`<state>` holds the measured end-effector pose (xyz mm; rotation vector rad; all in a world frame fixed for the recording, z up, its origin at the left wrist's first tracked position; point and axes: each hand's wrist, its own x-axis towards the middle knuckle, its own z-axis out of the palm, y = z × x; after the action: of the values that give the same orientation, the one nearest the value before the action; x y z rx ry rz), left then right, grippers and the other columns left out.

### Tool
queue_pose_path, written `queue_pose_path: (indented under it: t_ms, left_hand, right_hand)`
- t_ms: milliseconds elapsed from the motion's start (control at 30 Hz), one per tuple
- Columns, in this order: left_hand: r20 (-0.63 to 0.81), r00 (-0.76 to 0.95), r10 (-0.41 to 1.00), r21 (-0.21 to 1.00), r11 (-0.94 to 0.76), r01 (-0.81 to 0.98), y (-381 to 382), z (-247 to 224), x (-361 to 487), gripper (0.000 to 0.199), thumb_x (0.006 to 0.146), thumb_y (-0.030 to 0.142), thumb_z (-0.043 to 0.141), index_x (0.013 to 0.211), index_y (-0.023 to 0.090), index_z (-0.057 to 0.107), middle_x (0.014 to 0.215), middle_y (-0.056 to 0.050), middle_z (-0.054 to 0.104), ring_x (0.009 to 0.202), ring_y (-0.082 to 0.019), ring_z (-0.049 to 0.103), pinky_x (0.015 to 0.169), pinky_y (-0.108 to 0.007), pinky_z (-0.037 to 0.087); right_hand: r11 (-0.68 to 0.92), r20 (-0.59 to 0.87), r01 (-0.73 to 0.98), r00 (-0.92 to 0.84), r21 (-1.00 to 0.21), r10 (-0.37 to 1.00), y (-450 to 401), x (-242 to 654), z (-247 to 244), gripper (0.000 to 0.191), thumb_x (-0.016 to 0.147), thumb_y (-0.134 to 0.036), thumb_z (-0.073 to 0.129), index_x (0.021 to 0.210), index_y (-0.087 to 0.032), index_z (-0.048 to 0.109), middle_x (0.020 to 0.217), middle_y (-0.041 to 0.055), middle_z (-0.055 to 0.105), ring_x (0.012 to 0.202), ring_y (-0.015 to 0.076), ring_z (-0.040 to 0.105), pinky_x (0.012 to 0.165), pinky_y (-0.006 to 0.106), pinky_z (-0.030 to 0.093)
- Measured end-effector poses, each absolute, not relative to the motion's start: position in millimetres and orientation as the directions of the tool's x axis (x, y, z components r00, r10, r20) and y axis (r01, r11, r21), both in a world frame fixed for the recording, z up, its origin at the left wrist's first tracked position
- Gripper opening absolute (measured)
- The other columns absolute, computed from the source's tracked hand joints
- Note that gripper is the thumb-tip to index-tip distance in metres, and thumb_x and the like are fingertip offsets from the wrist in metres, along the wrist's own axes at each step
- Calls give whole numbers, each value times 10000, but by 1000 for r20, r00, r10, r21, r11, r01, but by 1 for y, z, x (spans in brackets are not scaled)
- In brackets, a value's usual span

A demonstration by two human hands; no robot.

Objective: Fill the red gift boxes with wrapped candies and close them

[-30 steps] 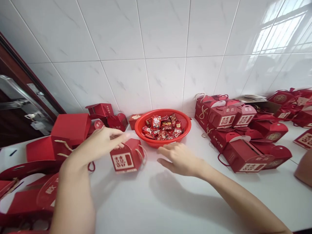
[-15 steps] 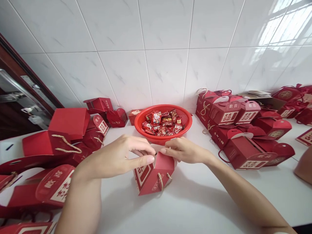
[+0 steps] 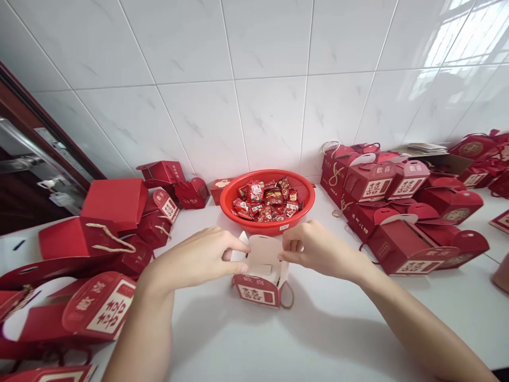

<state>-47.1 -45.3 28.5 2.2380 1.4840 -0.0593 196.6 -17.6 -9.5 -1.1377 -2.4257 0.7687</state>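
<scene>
A small red box (image 3: 258,291) stands upright on the white table, its top open and pale inside, with rope handles at its sides. At its left edge my left hand (image 3: 207,254) has thumb and forefinger closed around the upper left flap. My right hand (image 3: 312,246) pinches the upper right edge of the box, its other fingers curled. Just behind the box lies a red basket (image 3: 274,228) holding wrapped candies (image 3: 266,201).
Red boxes (image 3: 113,199) crowd the left side, some open. Stacked red boxes (image 3: 405,239) fill the right, with papers (image 3: 427,148) behind them. A tiled wall (image 3: 270,116) rises behind; a door handle (image 3: 24,159) shows at left. Part of a person's skin (image 3: 501,273) appears far right.
The box has turned so its printed front faces me, and its top is now open, showing the pale inside. My right hand has moved slightly right, and its fingers have curled.
</scene>
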Motion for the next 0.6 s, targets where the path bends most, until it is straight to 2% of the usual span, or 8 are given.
queue_pose_path:
  t_ms: [133, 267, 367, 433, 533, 600]
  left_hand:
    - [-238, 311, 920, 188, -270, 944, -42, 21, -47, 294, 756, 524, 631, 721, 240, 697, 637, -1, 617, 683, -217, 616, 609, -275, 352]
    - [-256, 246, 935, 145, -214, 966, -43, 19, -40, 314, 686, 548, 675, 654, 237, 651, 649, -3, 609, 689, -217, 593, 578, -277, 321]
    - [-293, 206, 934, 166, -163, 973, -43, 17, -34, 316, 615, 526, 734, 643, 228, 633, 678, -5, 621, 705, -214, 583, 552, -275, 314]
    - [-315, 190, 930, 182, -137, 974, -43, 15, -31, 315, 591, 498, 755, 643, 221, 615, 715, -9, 633, 714, -212, 577, 539, -276, 308]
    - [-319, 171, 932, 181, -118, 976, -43, 11, -28, 344, 572, 487, 775, 703, 216, 609, 857, -26, 652, 804, -233, 584, 580, -282, 336]
    - [-331, 165, 929, 193, -105, 976, -44, 7, -28, 389, 579, 505, 777, 797, 220, 627, 965, -44, 651, 905, -266, 593, 662, -301, 388]
  right_hand:
    - [497, 54, 671, -566, -551, 823, -19, 203, -6, 115, 826, -150, 670, 722, -170, 624, 747, 16, 680, 667, 130, 592, 583, 242, 369]
    - [500, 6, 775, -540, -386, 841, -21, 207, -8, 61, 812, -123, 636, 812, -181, 654, 930, 77, 718, 839, 219, 660, 697, 302, 440]
    - [586, 41, 760, -600, -282, 799, -19, 205, -15, 272, 735, 9, 557, 890, -178, 679, 1154, 123, 701, 1116, 293, 635, 901, 382, 472]
    - [652, 36, 718, -665, -242, 746, -19, 202, -18, 396, 706, 58, 497, 956, -173, 699, 1287, 137, 664, 1227, 306, 592, 983, 419, 463]
    - [719, -11, 656, -740, -229, 672, -21, 198, -22, 521, 733, 52, 477, 1145, -181, 696, 1459, 149, 563, 1272, 309, 585, 1023, 435, 462]
    - [711, -44, 666, -736, -228, 675, -24, 197, -24, 548, 780, 5, 499, 1264, -200, 654, 1516, 154, 504, 1255, 321, 603, 1009, 441, 475]
